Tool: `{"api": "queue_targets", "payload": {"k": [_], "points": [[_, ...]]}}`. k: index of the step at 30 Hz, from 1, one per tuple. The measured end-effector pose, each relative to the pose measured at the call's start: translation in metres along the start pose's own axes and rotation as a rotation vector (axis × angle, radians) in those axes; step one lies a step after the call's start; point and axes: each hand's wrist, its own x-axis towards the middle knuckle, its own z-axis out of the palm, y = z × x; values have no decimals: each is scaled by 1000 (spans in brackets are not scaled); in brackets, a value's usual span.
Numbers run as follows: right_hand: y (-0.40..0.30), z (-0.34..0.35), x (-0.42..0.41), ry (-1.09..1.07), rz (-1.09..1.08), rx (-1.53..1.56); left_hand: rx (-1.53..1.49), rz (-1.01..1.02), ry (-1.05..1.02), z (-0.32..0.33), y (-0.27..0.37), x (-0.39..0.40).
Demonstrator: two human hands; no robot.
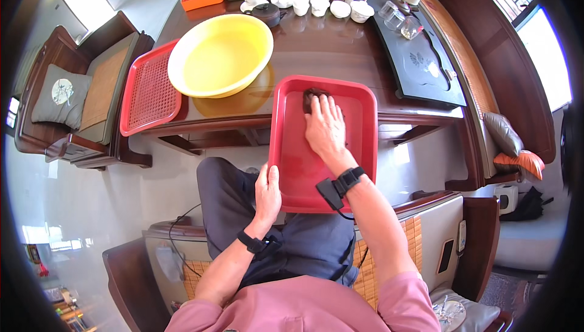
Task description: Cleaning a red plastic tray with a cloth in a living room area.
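Observation:
A deep red plastic tray (292,168) rests partly on the near table edge and partly over my lap. My left hand (268,195) grips its left rim near the close corner, thumb on top. Inside the tray, my right hand (326,124) lies palm down with its fingertips on a dark, damp-looking clump (315,94). What the clump is made of is unclear, and my palm hides whether the fingers grip it. A few dark bits show beside the hand on the tray floor.
A yellow basin (221,56) stands at the table's left, beside a red perforated tray (153,88) that overhangs the edge. White cups (319,6) and a dark lidded pot (265,14) sit behind. A black tea tray (422,54) with glass cups occupies the right.

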Motion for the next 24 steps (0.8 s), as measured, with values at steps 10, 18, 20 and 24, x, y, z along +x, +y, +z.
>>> {"api": "queue_targets", "payload": {"k": [10,18,20,24], "points": [[24,-5,-18,42,54,-98,-14,71,67,0,-7,-1],[-18,-27,-129,-300,-170,4,-16,40,46,-1,-12,-2],[3,-33,-109,-236,-7,-78,87,48,53,-2,-10,-5],[41,-30,-69,-150,199,-58,-22,21,12,1,-10,-5]]}}
